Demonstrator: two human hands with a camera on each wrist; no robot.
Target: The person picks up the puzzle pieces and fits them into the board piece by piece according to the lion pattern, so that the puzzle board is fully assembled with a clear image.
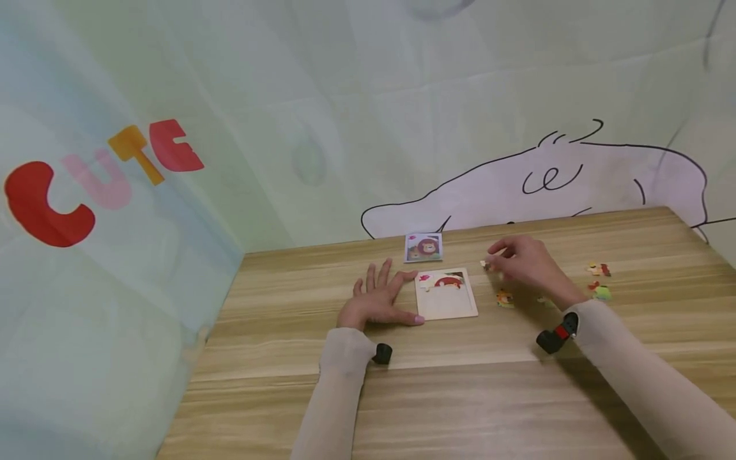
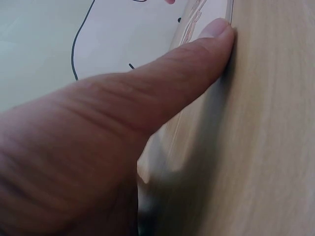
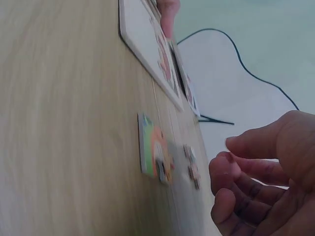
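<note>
My left hand [image 1: 379,301] lies spread on the table with its thumb and index finger against the left edge of a square puzzle board [image 1: 445,305]. In the left wrist view the thumb [image 2: 216,42] presses at the board's rim. Several pieces with a red and pink picture fill the board's upper part; its lower part is bare. My right hand [image 1: 524,262] hangs over the table right of the board, fingers loosely bent and nothing seen between them. Below its fingertips lies a small brown and white puzzle piece [image 3: 192,166]. Nearer the board is an orange and green piece [image 3: 155,150].
A picture card with a lion [image 1: 423,248] lies behind the board. Further right are a yellow and red piece [image 1: 599,269] and a green piece [image 1: 601,292]. Another piece [image 1: 545,301] is partly under the right wrist. A printed cloth backdrop [image 1: 322,128] rises behind the table.
</note>
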